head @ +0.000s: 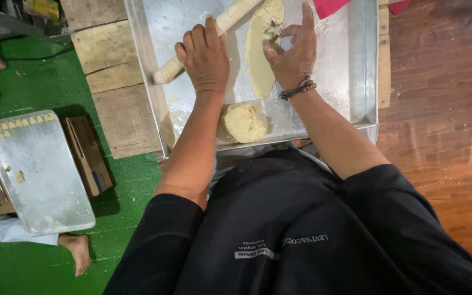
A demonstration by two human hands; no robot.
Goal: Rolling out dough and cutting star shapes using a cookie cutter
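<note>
On a large metal tray (301, 117) lies a rolled-out sheet of pale dough (259, 65) with star shapes pressed into it. My right hand (293, 52) pinches a small star-shaped cutter (273, 28) over the sheet's upper part. My left hand (203, 54) rests palm down on the tray, just left of the sheet, beside a wooden rolling pin (222, 24) that lies diagonally. A lump of unrolled dough (243, 123) sits near the tray's front edge between my forearms.
The tray rests on wooden planks (110, 60). On the green floor at left stands a second metal tray (42, 175) with a row of small cut dough pieces (20, 124), a cardboard box (88, 155), and another person's bare foot (77, 251). A pink object (329, 6) lies at the top.
</note>
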